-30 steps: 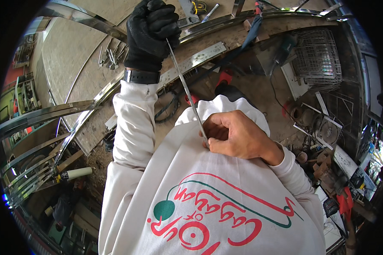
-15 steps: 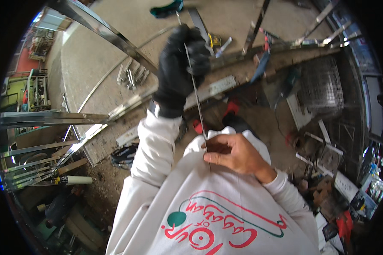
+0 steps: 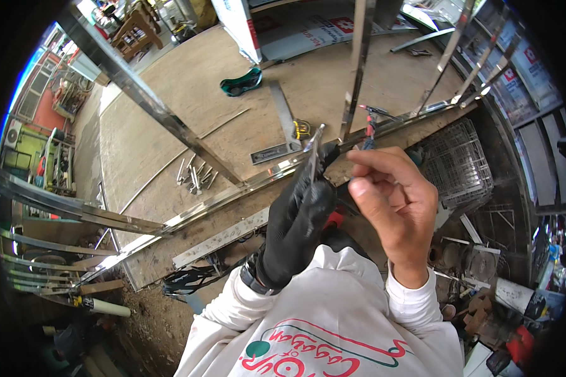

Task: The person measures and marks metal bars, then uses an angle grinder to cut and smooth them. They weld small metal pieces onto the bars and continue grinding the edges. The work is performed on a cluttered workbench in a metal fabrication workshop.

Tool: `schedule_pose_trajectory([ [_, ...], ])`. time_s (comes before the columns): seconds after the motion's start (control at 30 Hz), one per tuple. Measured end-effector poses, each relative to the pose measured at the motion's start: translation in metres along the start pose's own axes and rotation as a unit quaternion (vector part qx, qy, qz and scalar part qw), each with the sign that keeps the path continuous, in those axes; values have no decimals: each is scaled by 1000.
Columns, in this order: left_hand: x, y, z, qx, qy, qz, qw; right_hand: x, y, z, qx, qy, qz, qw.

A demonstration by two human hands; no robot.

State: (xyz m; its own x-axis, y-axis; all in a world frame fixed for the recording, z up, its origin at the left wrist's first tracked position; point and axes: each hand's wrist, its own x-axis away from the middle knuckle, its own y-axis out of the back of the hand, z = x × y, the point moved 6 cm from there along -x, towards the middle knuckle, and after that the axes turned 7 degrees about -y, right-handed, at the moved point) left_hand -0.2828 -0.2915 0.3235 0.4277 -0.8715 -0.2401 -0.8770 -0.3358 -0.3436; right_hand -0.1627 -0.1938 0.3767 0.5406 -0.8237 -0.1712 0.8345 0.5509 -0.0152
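My left hand point(image 3: 299, 223), in a black glove with a watch at the wrist, is closed around a thin metal rod point(image 3: 315, 151). The rod is seen nearly end-on and points away from me; part of it is hidden by the glove. Just right of the glove is my bare right hand point(image 3: 399, 204), raised with its fingers loosely bent. A gap shows between its thumb and forefinger, and I see nothing held there. Beyond both hands runs a shiny metal frame rail point(image 3: 188, 217).
Past the rail lie a try square point(image 3: 283, 116), a tape measure point(image 3: 302, 130), short metal pieces point(image 3: 198, 176) and a green-and-black strapped item point(image 3: 241, 82). Shiny posts point(image 3: 144, 94) rise left and right. A wire rack point(image 3: 459, 163) stands at right.
My left hand has come down and nearer, turning the rod to point away. My right hand has left the rod's lower end and risen beside the glove. The view has tilted up.
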Motion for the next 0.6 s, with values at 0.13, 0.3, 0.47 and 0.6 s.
schedule_pose_trajectory([
  [0.13, 18, -15, 16, -102, 16, 39, 994, 5, 4, 6, 19, -17, 43, 999],
  [0.3, 31, -21, 24, -106, 52, 28, 993, 16, 9, 6, 33, -110, 41, 993],
  [0.47, 33, -24, 26, -102, 70, 42, 991, 19, 15, 4, -17, -127, 32, 991],
  [0.6, 34, -30, 26, -85, 87, 31, 992, 20, 18, 3, -24, -121, 15, 992],
])
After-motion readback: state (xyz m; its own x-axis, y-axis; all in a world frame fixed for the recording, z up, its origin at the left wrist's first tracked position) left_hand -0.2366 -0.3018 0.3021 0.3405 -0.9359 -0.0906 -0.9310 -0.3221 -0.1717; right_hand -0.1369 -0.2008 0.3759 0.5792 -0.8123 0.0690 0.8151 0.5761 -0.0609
